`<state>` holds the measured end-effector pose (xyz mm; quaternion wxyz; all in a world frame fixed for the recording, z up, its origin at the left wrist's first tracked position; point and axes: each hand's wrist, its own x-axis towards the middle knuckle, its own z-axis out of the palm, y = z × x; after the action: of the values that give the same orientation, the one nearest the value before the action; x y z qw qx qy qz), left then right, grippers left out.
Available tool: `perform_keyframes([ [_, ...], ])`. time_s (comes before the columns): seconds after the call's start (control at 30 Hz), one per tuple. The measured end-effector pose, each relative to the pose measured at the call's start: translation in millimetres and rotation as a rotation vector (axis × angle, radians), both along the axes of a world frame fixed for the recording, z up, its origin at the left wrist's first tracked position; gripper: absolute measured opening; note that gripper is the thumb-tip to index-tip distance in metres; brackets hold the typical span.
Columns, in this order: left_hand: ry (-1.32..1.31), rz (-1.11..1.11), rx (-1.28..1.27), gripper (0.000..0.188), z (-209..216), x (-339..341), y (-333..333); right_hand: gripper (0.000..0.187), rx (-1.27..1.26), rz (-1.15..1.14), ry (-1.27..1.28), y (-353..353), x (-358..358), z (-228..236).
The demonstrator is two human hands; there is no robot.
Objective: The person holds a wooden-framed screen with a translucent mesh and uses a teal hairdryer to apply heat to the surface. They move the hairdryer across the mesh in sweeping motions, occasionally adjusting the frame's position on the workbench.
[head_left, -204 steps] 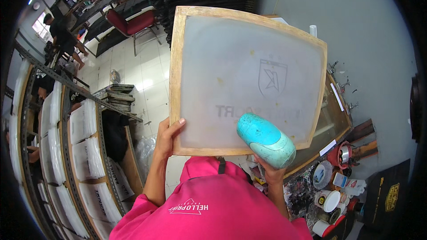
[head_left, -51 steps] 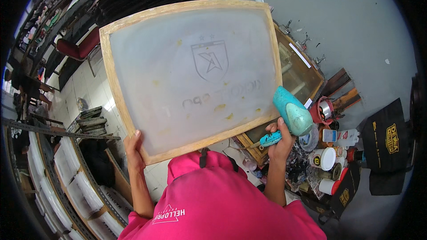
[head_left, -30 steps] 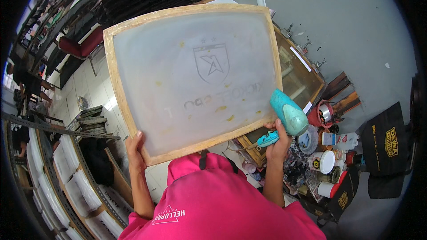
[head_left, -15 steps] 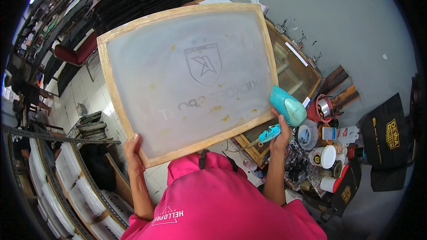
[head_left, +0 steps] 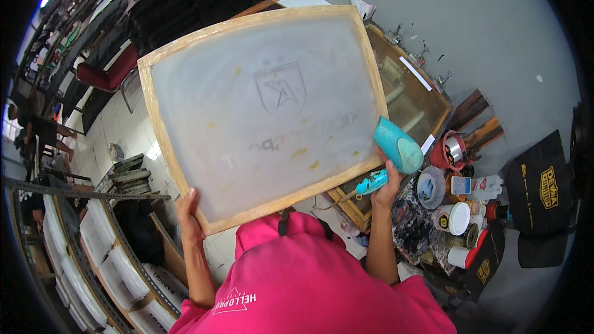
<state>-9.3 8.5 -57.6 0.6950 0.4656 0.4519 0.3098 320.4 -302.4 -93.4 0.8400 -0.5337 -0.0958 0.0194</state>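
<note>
A large wood-framed printing screen [head_left: 210, 93] is held up in front of me. Its pale mesh shows a faint shield emblem, lettering and several yellowish specks. My left hand [head_left: 189, 213] is closed round the frame's lower left corner, thumb on top. At the lower right side, my right hand [head_left: 387, 187] is closed on the handle of a turquoise hair dryer [head_left: 399, 146], touching the frame's edge as well. The dryer's barrel lies against the frame's right edge, pointing up and left. Fingers of both hands are partly hidden behind the frame and handle.
Right of me, a stained worktop holds paint tubs [head_left: 453, 218], a clear bowl [head_left: 429, 189] and a red bucket [head_left: 447, 150]. Behind the screen is a glass-topped table [head_left: 408, 93] with clamps. A rack of white panels [head_left: 124, 272] stands left; a person [head_left: 46, 133] is farther off.
The screen has tilted slightly, and its emblem and lettering look fainter. My right hand and the hair dryer have shifted a little left; both grips are kept.
</note>
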Motion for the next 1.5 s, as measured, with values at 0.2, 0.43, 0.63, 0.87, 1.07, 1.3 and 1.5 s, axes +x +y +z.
perform_keyframes([
  [0.2,0.035,0.058,-0.013,0.048,-20,-7,3,0.057,-0.021,-0.047,-0.063,6,0,-6],
  [0.43,0.016,0.036,-0.043,0.056,-20,-5,1,0.060,-0.075,-0.077,-0.049,-1,4,-13],
  [0.63,-0.007,0.022,-0.026,0.053,-12,3,4,0.058,-0.072,-0.112,0.047,-17,5,-30],
  [0.87,0.088,-0.033,-0.038,0.061,-4,-1,17,0.053,-0.084,-0.073,0.082,-40,-21,-26],
  [1.07,0.065,-0.066,-0.019,0.047,19,16,-3,0.053,-0.191,-0.214,0.185,-71,-41,-55],
  [1.3,0.081,-0.193,-0.139,0.056,0,5,-5,0.050,-0.210,-0.126,0.086,-99,-59,-30],
  [1.5,0.062,-0.216,-0.121,0.060,13,23,-3,0.054,-0.209,-0.191,0.107,-81,-60,-14],
])
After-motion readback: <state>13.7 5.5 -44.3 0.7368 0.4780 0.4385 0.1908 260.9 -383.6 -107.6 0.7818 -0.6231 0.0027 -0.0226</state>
